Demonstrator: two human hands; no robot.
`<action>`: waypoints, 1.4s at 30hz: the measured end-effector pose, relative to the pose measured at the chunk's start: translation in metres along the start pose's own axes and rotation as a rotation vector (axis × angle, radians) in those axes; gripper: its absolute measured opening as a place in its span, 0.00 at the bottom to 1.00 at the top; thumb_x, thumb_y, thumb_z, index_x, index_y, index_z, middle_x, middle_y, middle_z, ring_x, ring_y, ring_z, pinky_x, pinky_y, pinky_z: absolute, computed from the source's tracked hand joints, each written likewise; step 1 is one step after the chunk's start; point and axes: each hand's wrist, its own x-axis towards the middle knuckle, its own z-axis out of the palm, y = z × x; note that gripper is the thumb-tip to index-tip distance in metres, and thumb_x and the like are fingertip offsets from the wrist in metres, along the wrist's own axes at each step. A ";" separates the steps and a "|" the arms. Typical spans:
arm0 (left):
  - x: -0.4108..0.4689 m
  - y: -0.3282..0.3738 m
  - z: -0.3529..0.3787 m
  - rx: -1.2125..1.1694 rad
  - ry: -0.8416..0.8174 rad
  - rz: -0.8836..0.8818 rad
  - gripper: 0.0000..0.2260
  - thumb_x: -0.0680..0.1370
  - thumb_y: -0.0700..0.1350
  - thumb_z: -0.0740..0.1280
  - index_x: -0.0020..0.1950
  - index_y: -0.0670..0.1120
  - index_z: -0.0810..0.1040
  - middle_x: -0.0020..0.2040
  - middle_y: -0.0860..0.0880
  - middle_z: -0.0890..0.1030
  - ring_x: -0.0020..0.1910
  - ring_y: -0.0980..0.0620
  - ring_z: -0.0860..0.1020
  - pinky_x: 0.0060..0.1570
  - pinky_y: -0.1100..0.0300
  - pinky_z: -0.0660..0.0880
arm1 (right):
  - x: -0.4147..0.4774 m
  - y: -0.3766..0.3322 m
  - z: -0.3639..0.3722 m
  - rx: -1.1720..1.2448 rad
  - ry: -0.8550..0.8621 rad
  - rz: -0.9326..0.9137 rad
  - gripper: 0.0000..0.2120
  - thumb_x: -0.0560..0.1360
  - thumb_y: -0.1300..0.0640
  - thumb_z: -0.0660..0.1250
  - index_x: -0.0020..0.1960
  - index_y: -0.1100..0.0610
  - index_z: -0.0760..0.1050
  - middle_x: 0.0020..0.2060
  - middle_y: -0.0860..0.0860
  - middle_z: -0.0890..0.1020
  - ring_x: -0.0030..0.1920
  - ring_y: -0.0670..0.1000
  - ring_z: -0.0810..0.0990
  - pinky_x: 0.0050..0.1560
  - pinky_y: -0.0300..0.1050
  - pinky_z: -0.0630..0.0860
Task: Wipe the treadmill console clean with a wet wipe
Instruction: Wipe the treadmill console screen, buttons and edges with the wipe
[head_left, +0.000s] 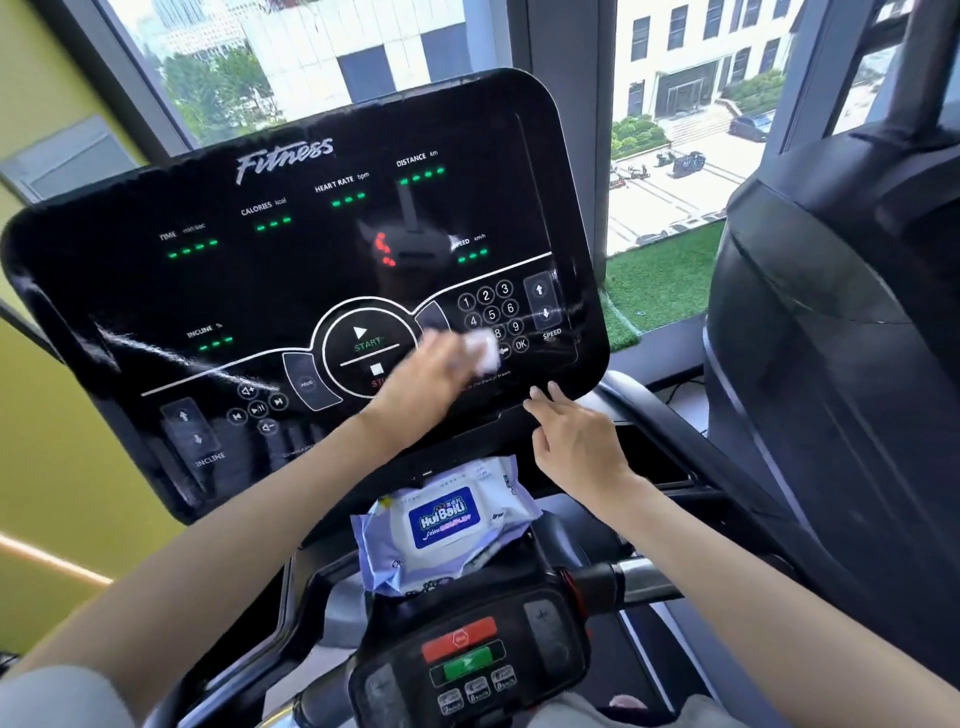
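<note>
1. Facing us, the console leans back, its long side running left to right.
2. Below it we see the pack, label up.
3. Our right hand is loosely spread, fingertips touching the console's lower edge.
4. Our left hand, blurred, grips the wipe against the keypad.

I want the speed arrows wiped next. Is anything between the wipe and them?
Nothing visible. The wipe, at the left hand, lies on the keypad; only bare console separates it from the speed arrows. The right hand touches the console's lower edge, below that path.
</note>
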 end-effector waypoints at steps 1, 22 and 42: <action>-0.004 0.002 0.003 0.105 -0.064 0.222 0.22 0.72 0.35 0.61 0.66 0.40 0.69 0.50 0.46 0.66 0.46 0.46 0.65 0.40 0.53 0.76 | 0.000 0.000 -0.001 0.003 0.008 -0.004 0.17 0.56 0.68 0.75 0.45 0.61 0.82 0.46 0.54 0.85 0.50 0.55 0.83 0.29 0.43 0.80; 0.119 0.011 -0.003 0.203 0.104 -0.121 0.20 0.64 0.29 0.62 0.55 0.38 0.73 0.46 0.45 0.69 0.40 0.47 0.70 0.37 0.59 0.73 | 0.002 0.003 0.000 -0.027 0.021 -0.047 0.12 0.61 0.66 0.67 0.43 0.61 0.81 0.45 0.54 0.85 0.49 0.55 0.83 0.27 0.42 0.78; 0.091 0.043 0.018 0.319 -0.137 0.401 0.15 0.74 0.43 0.55 0.53 0.45 0.79 0.49 0.50 0.74 0.47 0.49 0.73 0.40 0.60 0.72 | -0.013 0.009 -0.019 0.031 0.022 -0.006 0.15 0.62 0.68 0.68 0.48 0.61 0.81 0.49 0.54 0.84 0.51 0.51 0.83 0.33 0.39 0.78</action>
